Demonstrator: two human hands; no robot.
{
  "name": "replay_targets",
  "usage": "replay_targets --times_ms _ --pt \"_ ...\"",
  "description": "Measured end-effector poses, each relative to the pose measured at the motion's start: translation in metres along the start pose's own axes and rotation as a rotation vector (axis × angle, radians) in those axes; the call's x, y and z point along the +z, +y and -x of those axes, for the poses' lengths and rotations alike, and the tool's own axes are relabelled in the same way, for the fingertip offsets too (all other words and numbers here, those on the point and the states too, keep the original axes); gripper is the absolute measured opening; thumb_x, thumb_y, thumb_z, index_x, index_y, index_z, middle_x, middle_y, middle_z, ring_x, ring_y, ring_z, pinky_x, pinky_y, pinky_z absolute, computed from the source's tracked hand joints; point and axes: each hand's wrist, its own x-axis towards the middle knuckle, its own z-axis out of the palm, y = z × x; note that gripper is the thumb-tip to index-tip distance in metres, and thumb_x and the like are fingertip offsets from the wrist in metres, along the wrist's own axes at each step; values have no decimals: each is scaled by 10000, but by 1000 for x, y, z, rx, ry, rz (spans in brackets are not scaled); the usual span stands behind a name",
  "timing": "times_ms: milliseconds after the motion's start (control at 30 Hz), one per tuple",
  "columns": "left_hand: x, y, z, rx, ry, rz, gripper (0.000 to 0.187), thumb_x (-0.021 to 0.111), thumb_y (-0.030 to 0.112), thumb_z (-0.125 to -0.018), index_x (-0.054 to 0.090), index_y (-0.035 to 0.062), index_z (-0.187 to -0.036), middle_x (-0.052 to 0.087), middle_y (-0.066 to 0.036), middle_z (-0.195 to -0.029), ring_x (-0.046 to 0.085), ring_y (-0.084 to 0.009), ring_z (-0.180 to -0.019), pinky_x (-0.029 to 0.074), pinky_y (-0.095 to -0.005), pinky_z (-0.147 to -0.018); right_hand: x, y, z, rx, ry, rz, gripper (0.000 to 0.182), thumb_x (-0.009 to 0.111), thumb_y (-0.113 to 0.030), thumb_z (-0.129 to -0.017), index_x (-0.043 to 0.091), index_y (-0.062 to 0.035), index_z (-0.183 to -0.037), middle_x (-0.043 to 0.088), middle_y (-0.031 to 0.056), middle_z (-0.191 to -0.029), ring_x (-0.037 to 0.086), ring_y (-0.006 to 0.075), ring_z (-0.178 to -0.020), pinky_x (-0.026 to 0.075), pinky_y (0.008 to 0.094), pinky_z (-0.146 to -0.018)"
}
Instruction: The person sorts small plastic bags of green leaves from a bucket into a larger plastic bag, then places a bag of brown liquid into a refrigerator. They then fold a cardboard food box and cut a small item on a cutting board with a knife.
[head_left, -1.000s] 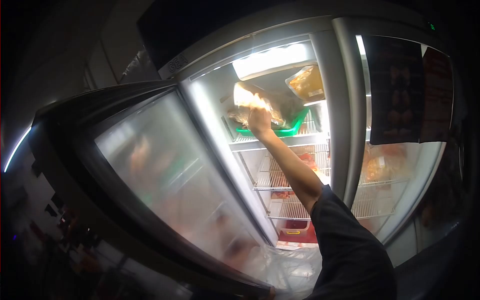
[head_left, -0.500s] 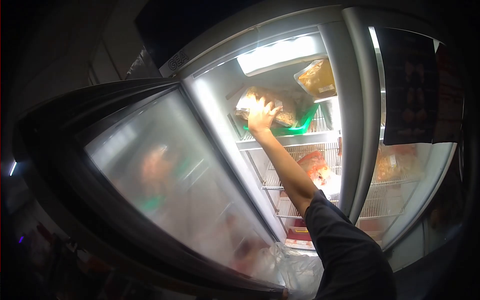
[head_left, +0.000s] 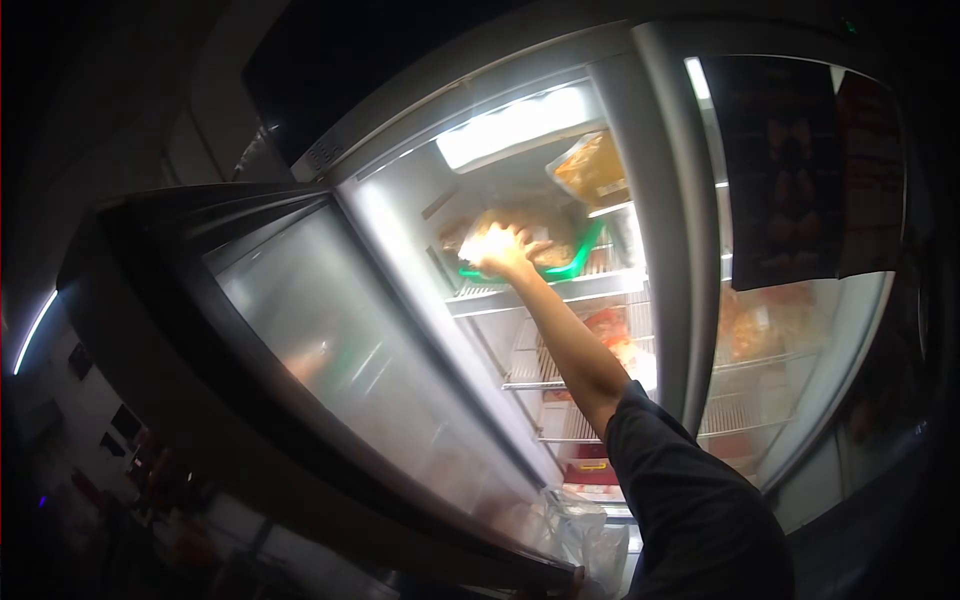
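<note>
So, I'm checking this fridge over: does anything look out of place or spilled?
Perhaps the crumpled clear plastic near the lower end of the open glass door: it bunches in the doorway, where it might catch. What supports it is unclear. I see no spill.

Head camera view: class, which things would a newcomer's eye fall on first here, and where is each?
The glaring light panel at the top of the open fridge compartment probably catches the eye first. Below it, the bare right hand reaches in to bagged food in a bright green tray on the upper shelf. The misted glass door swings wide at the picture's left.
</note>
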Motion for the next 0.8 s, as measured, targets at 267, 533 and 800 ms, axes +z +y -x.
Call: replay_targets --times_ms 267,533,800 --pt "12 58 -46 51 -168 246 430 749 481 -776 676 81 -916 679 -176 -792 636 -429 -703 514 -483 -653 -53 103 108 -612 36 -88 444 638 -196 -839 561 23 -1217 572 253 -1211 513 403 -1177 411 482 -998" --pt "55 125 -103 29 -385 558 384 685 271 -849 565 27 -1120 636 -139 -698 643 -284 -576 496 -399 -559 -191 214 319 -458 934 -349 338 409 -171 -994 692 11 -962 675 106 -893 633 234 -893 487 316 -843" --pt "69 -6 -102 -219 -251 1010 235 580 41 -888 589 20 -1122 621 -59 -819 577 -139 -690 493 -271 -593 -71 206 383 -467 -128 -526 412 782 -96 -744 587 -20 -1099 692 127 -958 686 228 -900 533 340 -798"
